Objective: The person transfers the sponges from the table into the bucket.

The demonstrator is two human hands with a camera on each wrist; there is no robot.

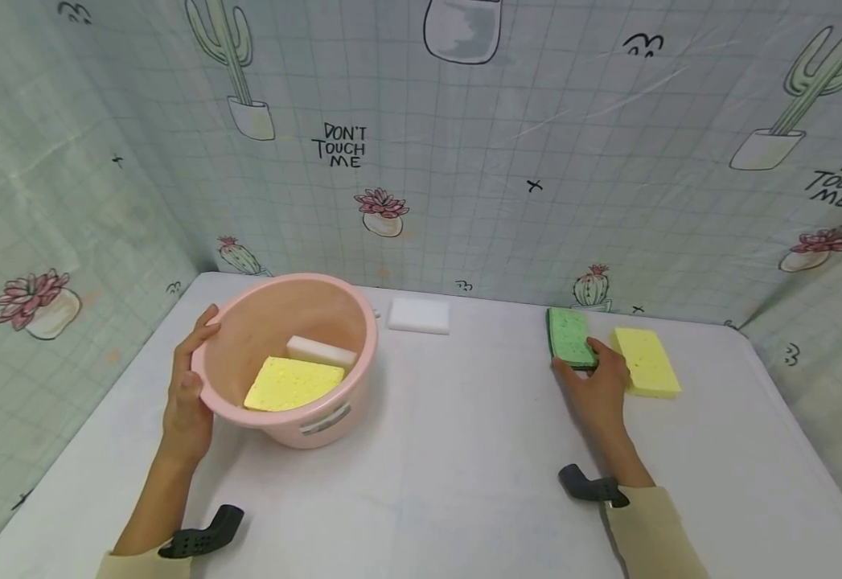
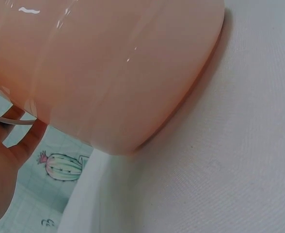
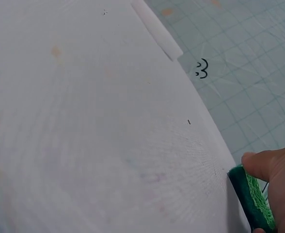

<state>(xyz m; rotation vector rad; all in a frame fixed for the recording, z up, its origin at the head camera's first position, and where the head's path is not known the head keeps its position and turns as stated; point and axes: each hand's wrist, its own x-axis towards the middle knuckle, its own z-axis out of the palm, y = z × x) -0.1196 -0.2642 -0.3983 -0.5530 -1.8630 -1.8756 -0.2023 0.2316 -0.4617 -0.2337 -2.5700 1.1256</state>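
A pink bucket (image 1: 348, 410) stands at the left of the table, with a yellow sponge (image 1: 293, 384) and a white sponge (image 1: 319, 351) inside. My left hand (image 1: 190, 402) grips its left rim. In the left wrist view, the fingers (image 2: 31, 141) meet the bucket's edge (image 2: 118, 73). Over on the right, my right hand (image 1: 597, 386) pinches the near end of a green sponge (image 1: 569, 336) with a dark green underside. The right wrist view has the thumb on this sponge (image 3: 251, 199). Just right of that hand lies another yellow sponge (image 1: 648, 363).
Near the back edge of the white table (image 1: 428, 466), a white sponge (image 1: 419, 315) lies just right of the bucket. A patterned cloth (image 1: 464, 161) hangs behind the table and at its sides.
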